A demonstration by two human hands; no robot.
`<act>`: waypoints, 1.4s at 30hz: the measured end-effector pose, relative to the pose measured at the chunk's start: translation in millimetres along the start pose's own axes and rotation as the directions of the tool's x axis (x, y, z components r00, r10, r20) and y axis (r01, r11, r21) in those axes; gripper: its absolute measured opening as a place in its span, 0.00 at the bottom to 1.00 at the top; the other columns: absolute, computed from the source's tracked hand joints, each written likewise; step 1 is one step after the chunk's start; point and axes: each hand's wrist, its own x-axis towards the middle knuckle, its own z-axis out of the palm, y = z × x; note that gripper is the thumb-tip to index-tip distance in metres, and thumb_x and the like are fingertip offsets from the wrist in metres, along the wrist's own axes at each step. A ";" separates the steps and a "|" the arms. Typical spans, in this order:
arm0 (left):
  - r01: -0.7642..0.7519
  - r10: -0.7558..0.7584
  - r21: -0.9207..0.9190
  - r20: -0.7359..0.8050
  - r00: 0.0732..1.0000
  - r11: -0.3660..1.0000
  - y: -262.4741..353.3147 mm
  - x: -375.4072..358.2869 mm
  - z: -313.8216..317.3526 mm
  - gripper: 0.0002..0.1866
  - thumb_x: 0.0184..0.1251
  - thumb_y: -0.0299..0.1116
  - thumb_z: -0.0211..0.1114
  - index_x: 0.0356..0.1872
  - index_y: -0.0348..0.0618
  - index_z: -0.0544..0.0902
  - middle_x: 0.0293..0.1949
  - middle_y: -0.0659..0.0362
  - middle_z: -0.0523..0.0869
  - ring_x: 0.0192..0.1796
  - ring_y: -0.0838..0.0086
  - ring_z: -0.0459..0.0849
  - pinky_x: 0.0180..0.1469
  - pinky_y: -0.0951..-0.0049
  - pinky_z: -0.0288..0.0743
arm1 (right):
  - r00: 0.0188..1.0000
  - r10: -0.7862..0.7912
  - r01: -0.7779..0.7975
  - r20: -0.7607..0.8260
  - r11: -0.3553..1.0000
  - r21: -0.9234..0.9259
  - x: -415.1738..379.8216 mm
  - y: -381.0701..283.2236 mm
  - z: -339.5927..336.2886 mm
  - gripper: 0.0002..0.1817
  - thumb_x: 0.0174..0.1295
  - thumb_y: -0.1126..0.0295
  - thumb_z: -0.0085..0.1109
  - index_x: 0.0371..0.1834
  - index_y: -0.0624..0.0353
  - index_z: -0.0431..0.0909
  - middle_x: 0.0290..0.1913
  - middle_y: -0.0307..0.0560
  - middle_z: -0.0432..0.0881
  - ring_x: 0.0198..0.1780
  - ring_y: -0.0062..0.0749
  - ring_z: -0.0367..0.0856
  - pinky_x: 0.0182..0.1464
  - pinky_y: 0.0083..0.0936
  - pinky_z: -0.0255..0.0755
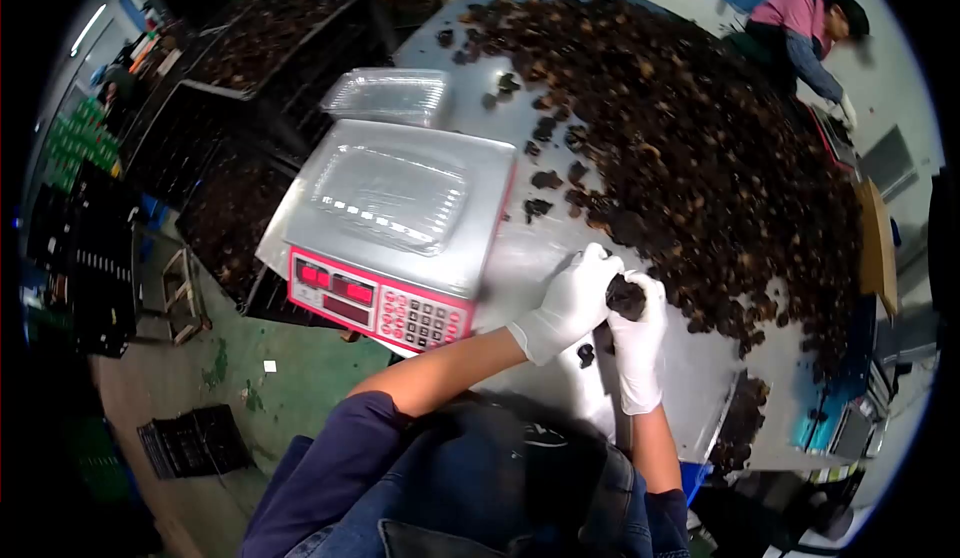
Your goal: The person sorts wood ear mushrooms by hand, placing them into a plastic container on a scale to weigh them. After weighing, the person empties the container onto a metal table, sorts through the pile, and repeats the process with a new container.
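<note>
My left hand [575, 303] and my right hand [640, 338], both in white gloves, meet over the metal table. Between their closed fingers is a dark, crinkled piece of wood ear mushroom [627, 299]. A small dark scrap [586, 356] lies on the table just below my hands. Beyond them spreads a large heap of dark brown wood ear mushrooms [690, 148]. Left of my hands stands a digital scale [490, 248] with a red-edged keypad and lit red digits. A clear plastic tray [390, 193] rests on its metal plate.
More clear plastic trays [388, 95] sit behind the scale. Black crates [255, 228] holding dark pieces are stacked at the left, beside a green floor [320, 378]. A co-worker [800, 43] in pink leans over the far right end, near another scale [833, 140].
</note>
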 end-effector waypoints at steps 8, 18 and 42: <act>0.172 -0.096 0.414 -0.197 0.976 0.894 23.2 -14.2 -213.0 0.16 0.50 0.27 0.68 0.43 0.41 0.79 0.44 0.50 0.76 0.47 0.54 0.80 0.51 0.62 0.76 | 0.898 -0.281 0.189 0.337 0.941 0.280 71.6 -127.2 134.6 0.22 0.49 0.83 0.59 0.51 0.60 0.78 0.50 0.48 0.78 0.53 0.37 0.80 0.59 0.30 0.74; 0.320 -0.289 0.532 -0.143 0.947 0.784 -79.6 -60.4 -313.3 0.57 0.38 0.29 0.83 0.75 0.39 0.60 0.72 0.45 0.65 0.74 0.54 0.65 0.74 0.66 0.63 | 0.845 -0.346 0.469 0.408 0.847 -0.250 61.5 -121.4 167.8 0.35 0.53 0.64 0.70 0.66 0.58 0.71 0.62 0.57 0.75 0.64 0.51 0.74 0.64 0.41 0.71; 0.217 -0.345 0.386 0.303 0.888 0.897 -30.8 -37.7 9.9 0.50 0.54 0.29 0.70 0.78 0.41 0.51 0.56 0.39 0.71 0.50 0.44 0.82 0.46 0.57 0.82 | 0.909 0.293 0.032 0.297 0.660 -0.750 -9.4 34.7 -72.0 0.75 0.15 0.51 0.87 0.78 0.48 0.56 0.67 0.54 0.66 0.64 0.52 0.73 0.60 0.38 0.76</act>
